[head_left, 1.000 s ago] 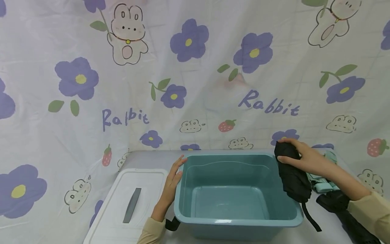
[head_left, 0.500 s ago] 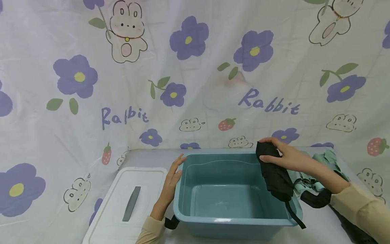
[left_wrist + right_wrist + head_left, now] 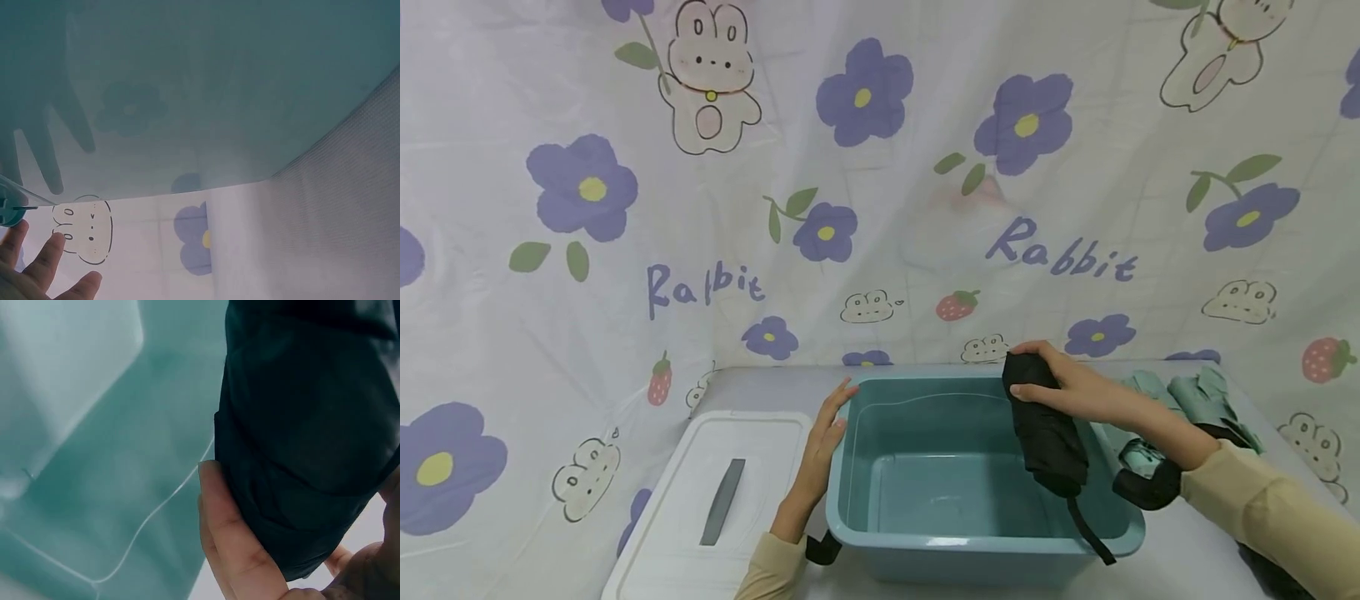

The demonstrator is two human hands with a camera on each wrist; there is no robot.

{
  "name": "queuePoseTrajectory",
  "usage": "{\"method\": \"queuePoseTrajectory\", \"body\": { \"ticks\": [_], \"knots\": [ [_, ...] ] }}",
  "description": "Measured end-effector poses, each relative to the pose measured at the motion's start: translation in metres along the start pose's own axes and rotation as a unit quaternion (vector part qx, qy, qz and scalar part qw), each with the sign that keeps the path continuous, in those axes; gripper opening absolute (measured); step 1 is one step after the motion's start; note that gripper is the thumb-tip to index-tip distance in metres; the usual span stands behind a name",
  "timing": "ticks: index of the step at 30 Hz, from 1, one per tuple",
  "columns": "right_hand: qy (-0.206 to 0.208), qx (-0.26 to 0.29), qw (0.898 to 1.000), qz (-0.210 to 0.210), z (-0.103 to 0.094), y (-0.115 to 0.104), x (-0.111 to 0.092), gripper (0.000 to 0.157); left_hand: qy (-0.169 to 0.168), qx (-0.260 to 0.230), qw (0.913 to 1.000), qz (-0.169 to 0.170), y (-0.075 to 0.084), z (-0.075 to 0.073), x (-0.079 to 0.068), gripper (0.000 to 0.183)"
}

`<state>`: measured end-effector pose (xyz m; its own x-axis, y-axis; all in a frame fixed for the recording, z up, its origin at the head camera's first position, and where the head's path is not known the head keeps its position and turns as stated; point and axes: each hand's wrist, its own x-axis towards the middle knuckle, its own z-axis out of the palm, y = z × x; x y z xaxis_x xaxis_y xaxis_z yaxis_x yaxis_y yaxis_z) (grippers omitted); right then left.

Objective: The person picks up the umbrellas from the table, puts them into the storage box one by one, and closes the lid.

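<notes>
My right hand (image 3: 1078, 390) grips a folded black umbrella (image 3: 1045, 433) near its upper end, thumb on the near side. The umbrella slants over the right part of a blue-green plastic bin (image 3: 970, 546), and its strap (image 3: 1090, 533) hangs across the front right rim. In the right wrist view, fingers (image 3: 234, 537) and thumb wrap the dark fabric of the umbrella (image 3: 312, 425), with the bin's inner wall behind. My left hand (image 3: 820, 450) rests on the bin's left rim with fingers extended; in the left wrist view its fingertips (image 3: 47, 259) show beside the bin wall (image 3: 219, 94).
A white lid (image 3: 662, 500) with a grey handle lies left of the bin. Light green fabric bundles (image 3: 1202, 396) lie on the table to the right, partly behind my right forearm. A dark item (image 3: 1273, 575) shows below the right sleeve. A patterned curtain (image 3: 880, 192) hangs behind.
My right hand has carried the umbrella leftward from beyond the bin's right rim to over its interior. More of the green bundles shows now. The left hand has stayed on the rim.
</notes>
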<state>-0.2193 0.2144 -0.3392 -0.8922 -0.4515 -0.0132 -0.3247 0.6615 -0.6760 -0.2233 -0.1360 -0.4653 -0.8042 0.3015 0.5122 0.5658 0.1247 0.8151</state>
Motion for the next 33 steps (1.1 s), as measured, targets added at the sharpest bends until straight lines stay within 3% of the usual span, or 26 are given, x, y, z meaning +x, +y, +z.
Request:
{"method": "queuePoseTrajectory", "body": {
  "ticks": [11,23,33],
  "knots": [
    [-0.001,-0.006,1.000,0.003,0.010,-0.006,0.013,0.062,-0.004,-0.011,0.9999,0.000,-0.003,0.000,-0.001,0.046],
    [-0.023,0.020,0.998,-0.057,0.030,-0.009,0.028,0.056,0.000,0.001,1.0000,0.008,-0.004,-0.002,-0.002,0.044],
    [-0.050,0.041,0.996,-0.060,0.050,-0.017,0.041,0.059,0.004,0.008,0.9999,0.013,-0.007,-0.002,-0.002,0.043]
  ]
}}
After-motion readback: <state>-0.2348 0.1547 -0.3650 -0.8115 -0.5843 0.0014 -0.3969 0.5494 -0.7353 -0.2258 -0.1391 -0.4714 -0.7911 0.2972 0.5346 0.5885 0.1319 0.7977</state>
